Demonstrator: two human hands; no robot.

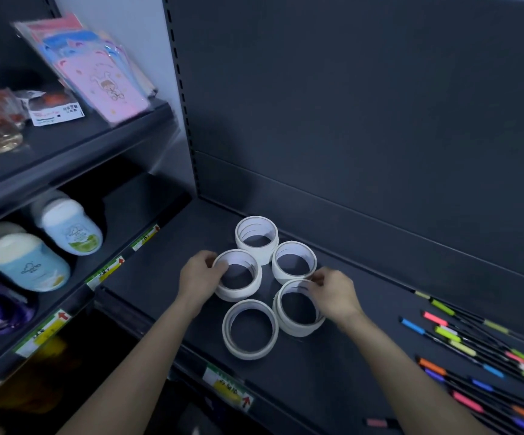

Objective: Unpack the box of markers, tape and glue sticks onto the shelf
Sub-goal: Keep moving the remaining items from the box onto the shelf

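Several stacks of white tape rolls stand on the dark shelf (333, 356). My left hand (199, 274) grips the rim of the left tape stack (251, 287), fingers curled over its top edge. My right hand (333, 291) pinches the rim of the right tape stack (298, 328). Two more stacks stand behind, the rear tape stack (257, 229) and the rear right tape stack (293, 251). A front tape stack (249, 350) stands nearest me, untouched. Coloured markers (480, 353) lie spread on the shelf to the right. The box and the glue sticks are out of view.
To the left is another shelving bay with pale blue bottles (47, 246) on the lower level and packets of pink cards (103, 73) above. Price labels (229, 392) line the shelf's front edge. The dark back panel (364, 120) rises behind the tape.
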